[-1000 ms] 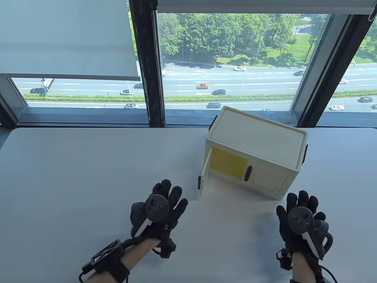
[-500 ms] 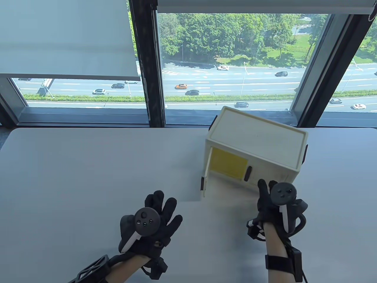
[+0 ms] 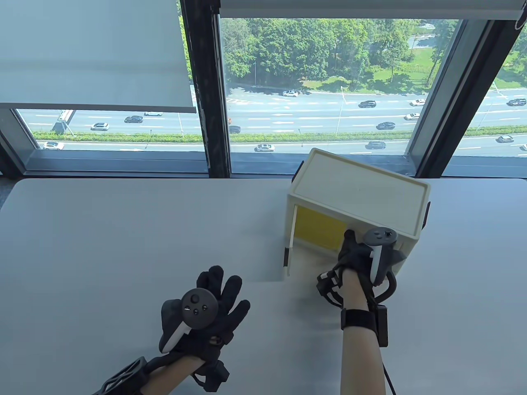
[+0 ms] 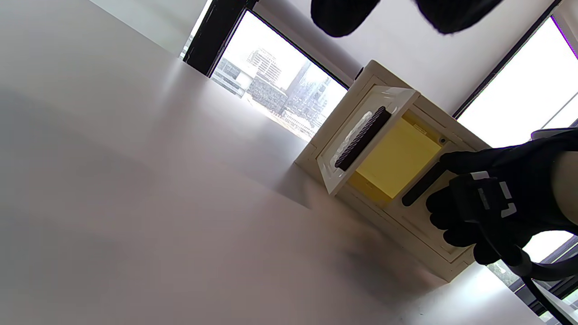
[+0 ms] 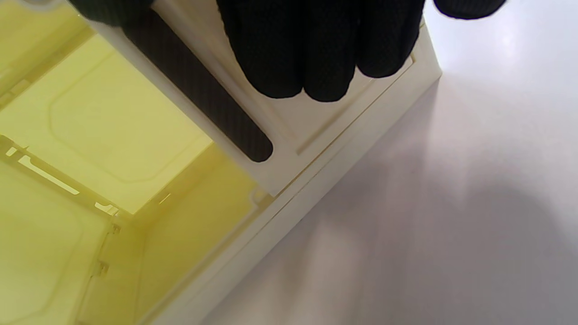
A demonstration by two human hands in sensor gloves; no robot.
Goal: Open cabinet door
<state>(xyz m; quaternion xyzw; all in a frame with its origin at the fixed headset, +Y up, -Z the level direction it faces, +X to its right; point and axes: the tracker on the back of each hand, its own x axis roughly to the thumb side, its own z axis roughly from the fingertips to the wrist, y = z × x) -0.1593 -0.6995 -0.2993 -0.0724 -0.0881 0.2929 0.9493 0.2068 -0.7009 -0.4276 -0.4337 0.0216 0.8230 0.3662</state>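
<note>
The cream cabinet (image 3: 362, 197) is sitting on the right half of the grey worktop (image 3: 123, 247), near the window, its long axis running from near-left to far-right and its front facing the person at a slant. Its left door (image 3: 290, 242) is standing swung out towards the person, showing the yellow interior (image 3: 317, 226); the right door (image 5: 316, 122) is lying shut, its black upright handle (image 5: 203, 95) along the inner edge. The right hand (image 3: 362, 255) is pressing against that door's front, fingers (image 5: 316, 49) curled on the panel just beside the handle, thumb by the handle. The left hand (image 3: 206, 312) is hovering well apart, fingers spread wide, holding nothing.
</note>
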